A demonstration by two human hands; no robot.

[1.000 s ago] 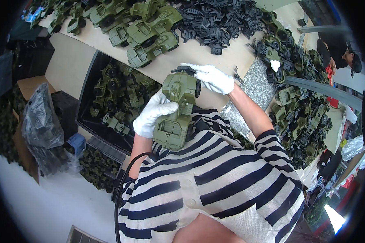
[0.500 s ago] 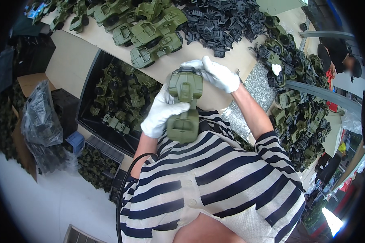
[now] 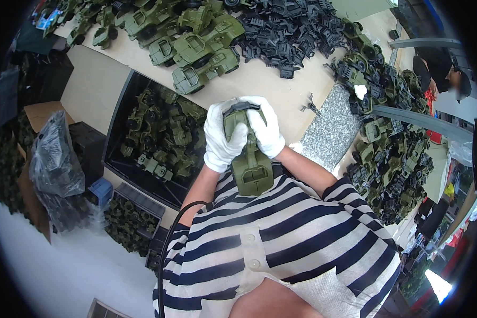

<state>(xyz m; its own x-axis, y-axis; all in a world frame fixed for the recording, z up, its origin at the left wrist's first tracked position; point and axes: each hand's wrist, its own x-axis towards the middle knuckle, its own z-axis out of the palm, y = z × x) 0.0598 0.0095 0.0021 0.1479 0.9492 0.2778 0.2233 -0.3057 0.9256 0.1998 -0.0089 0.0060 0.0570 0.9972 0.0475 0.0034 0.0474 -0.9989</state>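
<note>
An olive-green toy vehicle (image 3: 253, 172) is held close in front of my striped shirt, its long body pointing toward me. My left hand (image 3: 222, 140), in a white glove, wraps its left side with the thumb across the top. On the other side my right hand (image 3: 265, 127), gloved too, grips it with the thumb pressed on the body. Both sets of fingertips meet around the far end, where a dark grey plastic part (image 3: 242, 107) sits against the toy. The toy's underside is hidden.
Green toy bodies (image 3: 196, 50) stand across the table, beside a heap of dark grey plastic parts (image 3: 289, 37). A black bin (image 3: 161, 132) of green toys is at my left. More toys pile up at right (image 3: 389, 159), near a grey speckled surface (image 3: 331, 127). Another person (image 3: 442, 71) is at far right.
My right hand has come down and left onto the toy, and both hands now clasp its far end. The toy has moved slightly down. A small dark piece on the table is now uncovered.
</note>
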